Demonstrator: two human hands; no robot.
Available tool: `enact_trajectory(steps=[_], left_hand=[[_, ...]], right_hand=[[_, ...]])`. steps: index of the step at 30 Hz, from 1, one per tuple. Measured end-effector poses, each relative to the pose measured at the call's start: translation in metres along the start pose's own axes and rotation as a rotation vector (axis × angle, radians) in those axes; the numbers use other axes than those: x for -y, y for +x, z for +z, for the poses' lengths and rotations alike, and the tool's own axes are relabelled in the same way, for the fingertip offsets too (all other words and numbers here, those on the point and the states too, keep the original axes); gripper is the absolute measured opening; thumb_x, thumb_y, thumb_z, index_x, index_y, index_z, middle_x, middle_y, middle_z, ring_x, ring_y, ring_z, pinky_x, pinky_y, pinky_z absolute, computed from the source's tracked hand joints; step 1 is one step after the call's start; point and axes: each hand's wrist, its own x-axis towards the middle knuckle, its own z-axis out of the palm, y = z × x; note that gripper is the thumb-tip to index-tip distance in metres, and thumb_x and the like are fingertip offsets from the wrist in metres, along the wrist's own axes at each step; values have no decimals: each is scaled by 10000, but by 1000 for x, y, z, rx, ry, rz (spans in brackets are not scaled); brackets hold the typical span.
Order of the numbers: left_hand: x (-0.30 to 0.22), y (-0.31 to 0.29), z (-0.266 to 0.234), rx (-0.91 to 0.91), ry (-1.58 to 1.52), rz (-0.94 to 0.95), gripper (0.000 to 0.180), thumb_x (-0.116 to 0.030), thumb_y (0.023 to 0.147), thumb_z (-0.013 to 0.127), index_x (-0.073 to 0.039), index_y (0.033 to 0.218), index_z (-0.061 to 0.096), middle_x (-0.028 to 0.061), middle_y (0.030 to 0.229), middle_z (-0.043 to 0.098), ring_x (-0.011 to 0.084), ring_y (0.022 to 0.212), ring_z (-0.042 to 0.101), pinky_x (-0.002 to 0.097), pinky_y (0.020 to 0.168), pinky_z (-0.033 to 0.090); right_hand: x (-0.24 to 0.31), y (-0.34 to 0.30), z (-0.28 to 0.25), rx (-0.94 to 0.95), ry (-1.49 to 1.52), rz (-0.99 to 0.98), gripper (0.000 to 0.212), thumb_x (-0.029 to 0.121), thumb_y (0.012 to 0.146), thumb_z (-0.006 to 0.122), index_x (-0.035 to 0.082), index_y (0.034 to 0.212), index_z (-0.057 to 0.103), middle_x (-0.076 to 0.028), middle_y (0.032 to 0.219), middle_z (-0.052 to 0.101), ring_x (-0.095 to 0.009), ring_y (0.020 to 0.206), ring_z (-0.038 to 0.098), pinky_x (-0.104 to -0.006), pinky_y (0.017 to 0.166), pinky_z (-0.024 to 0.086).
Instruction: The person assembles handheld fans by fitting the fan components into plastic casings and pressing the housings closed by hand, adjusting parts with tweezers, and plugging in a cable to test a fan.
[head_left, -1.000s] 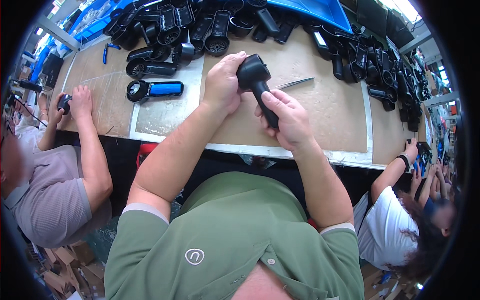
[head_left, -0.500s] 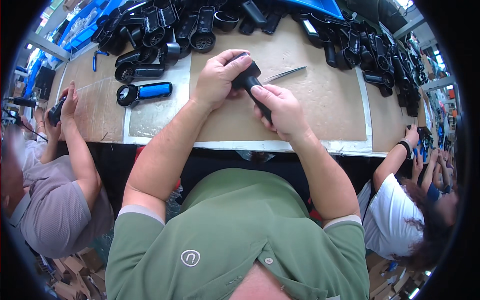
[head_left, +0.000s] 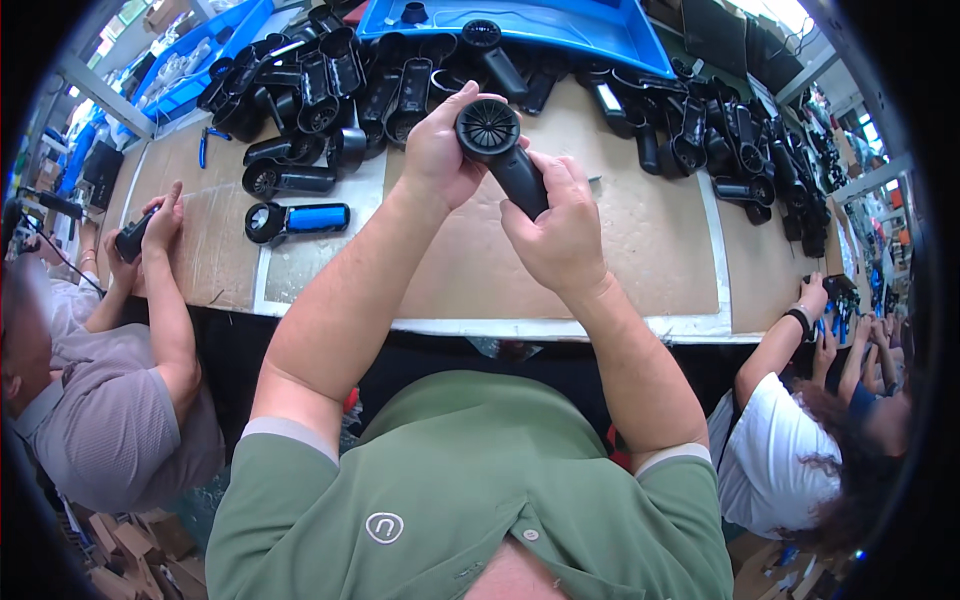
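Observation:
A black handheld fan (head_left: 489, 130) is held up over the workbench, its round radial grille facing up. My left hand (head_left: 440, 150) is closed around the side of the fan's head. My right hand (head_left: 560, 225) grips the handle, thumb and fingers wrapped on either side of it. To the left of my hands lies an open fan half (head_left: 262, 222) with a blue cylindrical battery (head_left: 318, 217) in its handle. A pair of tweezers is almost wholly hidden behind my right hand; only a tip shows.
Black fan housings (head_left: 335, 90) pile up along the back left, more housings (head_left: 745, 150) at the right. Behind them stands a blue tray (head_left: 655, 45). Blue-handled pliers (head_left: 204, 146) lie at far left. One co-worker's hand (head_left: 163, 225) holds a black part; another person's hand (head_left: 812, 295) is at right.
The fan has been turned so its round grille faces up. My right hand has shifted its grip along the handle and now covers most of the tweezers. The whole view has tilted slightly.

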Motion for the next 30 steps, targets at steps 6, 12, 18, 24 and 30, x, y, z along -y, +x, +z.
enact_trajectory(steps=[6,12,18,24,30], left_hand=[[3,26,7,25,-110,31,409,-421,1086,647,-29,1156,742,204,1053,789,356,957,775,426,892,614],[6,37,-10,16,-148,51,413,-436,1080,653,-36,1150,731,207,1045,788,352,933,767,429,868,610],[11,40,-15,-79,-143,60,437,-458,1090,644,-36,1164,727,195,1025,780,333,906,755,419,854,605],[25,22,-4,-23,-232,42,609,-579,1106,608,0,1267,708,164,1000,762,282,909,746,402,823,607],[30,7,-8,260,-265,-167,512,-493,1141,624,9,1226,679,149,971,755,252,838,742,362,797,619]], right_hand=[[-11,21,-7,175,589,370,454,21,935,683,-56,1379,635,-230,1166,705,-285,857,732,-309,687,603],[-21,42,-3,206,1040,678,390,76,1021,593,-107,1364,605,-264,1083,714,-272,777,735,-266,575,570],[-31,59,-1,313,1105,772,356,129,1060,533,-104,1315,617,-251,994,730,-258,669,713,-280,488,526],[-37,53,1,218,1381,890,268,148,1095,549,-75,1224,620,-213,906,729,-223,579,664,-272,431,479],[-26,60,-10,156,955,766,204,148,1088,616,-27,1076,721,-131,838,745,-167,593,661,-245,486,503]])
